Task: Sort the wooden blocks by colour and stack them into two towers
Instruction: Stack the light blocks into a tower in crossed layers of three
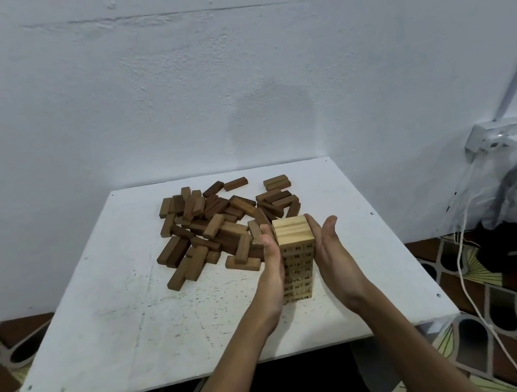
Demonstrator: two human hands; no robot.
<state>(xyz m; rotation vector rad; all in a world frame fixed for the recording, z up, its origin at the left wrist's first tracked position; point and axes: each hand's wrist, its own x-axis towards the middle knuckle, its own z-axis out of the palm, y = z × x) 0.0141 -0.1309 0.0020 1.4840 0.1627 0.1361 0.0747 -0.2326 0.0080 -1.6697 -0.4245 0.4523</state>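
One tower is built: on the white table [107, 326] the light-wood tower [295, 255] stands near-right — squared between the flat left hand [271, 264] and right hand [330, 248], nothing gripped. Left undone — the dark blocks [217, 227], heaped far-left, unstacked.

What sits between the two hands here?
In the head view, the light wooden tower stands between the left hand and right hand, both flat against its sides.

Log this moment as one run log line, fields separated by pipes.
light tower: standing, built | left hand and right hand: flat against its sides | dark blocks: loose pile on table | dark tower: not started
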